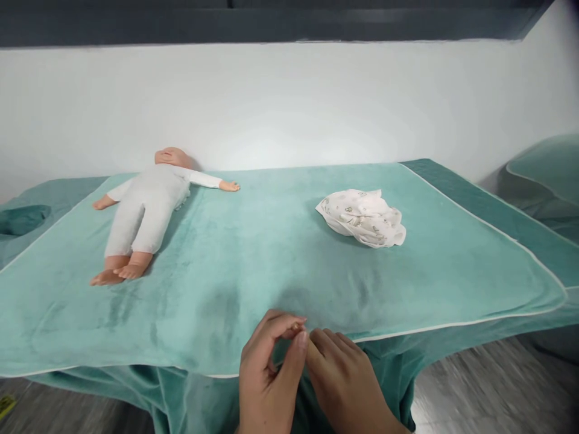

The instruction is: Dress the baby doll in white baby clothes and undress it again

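Observation:
My left hand [270, 374] and my right hand [342, 377] meet at the front edge of the green cloth-covered surface [271, 241]. On the left hand, thumb and index finger curve together into a loop whose tips touch the right hand; green cloth shows through the gap. The fingers of my right hand are curled, back of the hand upward, and their undersides are hidden. Ahead and to the right lies a crumpled white printed cloth [362, 217], apart from both hands. A baby doll [149, 208] in a white bodysuit lies on its back at the left, arms spread.
A white wall [289, 108] rises behind the surface, with a dark panel [271, 24] above it. Green fabric [549, 166] bulges at the far right. Grey floor [493, 386] shows at the lower right, and a yellow mark [6, 405] at the lower left.

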### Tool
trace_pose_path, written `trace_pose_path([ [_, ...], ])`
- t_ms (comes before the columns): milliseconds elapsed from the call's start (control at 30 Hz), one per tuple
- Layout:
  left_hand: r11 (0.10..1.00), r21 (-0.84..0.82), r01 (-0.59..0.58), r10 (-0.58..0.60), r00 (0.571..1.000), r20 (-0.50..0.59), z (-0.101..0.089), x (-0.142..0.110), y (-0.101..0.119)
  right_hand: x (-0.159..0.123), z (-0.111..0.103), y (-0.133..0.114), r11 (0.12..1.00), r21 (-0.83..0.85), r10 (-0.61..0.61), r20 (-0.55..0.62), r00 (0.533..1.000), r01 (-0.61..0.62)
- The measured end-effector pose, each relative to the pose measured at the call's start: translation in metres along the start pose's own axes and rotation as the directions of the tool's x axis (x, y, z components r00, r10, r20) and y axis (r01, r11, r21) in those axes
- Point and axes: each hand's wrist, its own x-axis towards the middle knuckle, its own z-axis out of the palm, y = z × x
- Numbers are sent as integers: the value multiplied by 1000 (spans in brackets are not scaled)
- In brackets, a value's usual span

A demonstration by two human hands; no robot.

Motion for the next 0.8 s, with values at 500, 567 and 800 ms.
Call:
trace_pose_path([
  [500, 898, -265, 351, -388, 916, -100, -1, 0, -13, 0, 14, -11, 993, -100, 76, 72, 995, -69],
  [567, 870, -310, 383, -431, 897, -100, -1, -2, -13, 1, 14, -15, 990, -119, 76, 48, 996, -70],
  [800, 725, -500, 473, -593, 798, -105, 7, 0, 1, 6, 15, -24, 992, -107, 73, -5, 997, -73],
])
